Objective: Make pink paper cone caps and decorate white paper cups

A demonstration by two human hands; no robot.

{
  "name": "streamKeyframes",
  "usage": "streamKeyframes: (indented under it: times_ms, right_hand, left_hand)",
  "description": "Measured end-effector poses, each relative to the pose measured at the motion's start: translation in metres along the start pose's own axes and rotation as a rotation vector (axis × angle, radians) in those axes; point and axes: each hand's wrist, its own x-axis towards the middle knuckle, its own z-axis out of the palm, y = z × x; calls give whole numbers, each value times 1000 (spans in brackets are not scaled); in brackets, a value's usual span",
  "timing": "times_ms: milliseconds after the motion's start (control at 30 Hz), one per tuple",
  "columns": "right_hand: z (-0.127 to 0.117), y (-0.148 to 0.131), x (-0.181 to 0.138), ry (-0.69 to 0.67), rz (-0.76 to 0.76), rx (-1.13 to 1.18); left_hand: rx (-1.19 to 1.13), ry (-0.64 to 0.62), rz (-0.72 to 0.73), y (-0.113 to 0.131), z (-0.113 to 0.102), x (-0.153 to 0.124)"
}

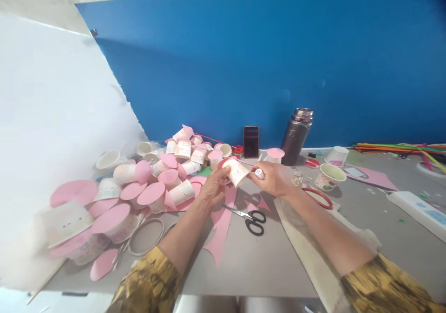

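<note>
My left hand (215, 185) is closed around a white paper cup (237, 172), which lies tilted on its side in the air above the table. A pink paper disc (228, 161) sits at the cup's far end. Close to the cup's rim, my right hand (272, 177) is closed on a white cylinder with a rounded end (259, 173); its exact kind is hard to tell. Below the hands lie black-handled scissors (253, 221), partly spread, beside cut pink paper scraps (221, 229).
Many paper cups with pink discs (151, 194) are heaped at left. A phone (251, 141) and a dark flask (297, 136) stand against the blue panel (265, 62). At right are a patterned cup (330, 177), a red ring (317, 198) and a power strip (420, 213).
</note>
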Motion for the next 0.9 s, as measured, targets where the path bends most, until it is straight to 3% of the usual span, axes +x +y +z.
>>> streamKeyframes:
  times_ms: [300,467,733,900]
  right_hand:
    - [1,-6,-5,52,-80,-221]
    - [4,-6,-2,98,80,-51]
    - [6,-12,0,-100,160,216]
    - [8,-12,0,-132,194,273]
  left_hand:
    - [139,-27,41,-3,4,-6]
    - [192,-19,70,3,-4,1]
    - [-6,-154,133,10,-10,10]
    - [13,-215,135,8,-5,8]
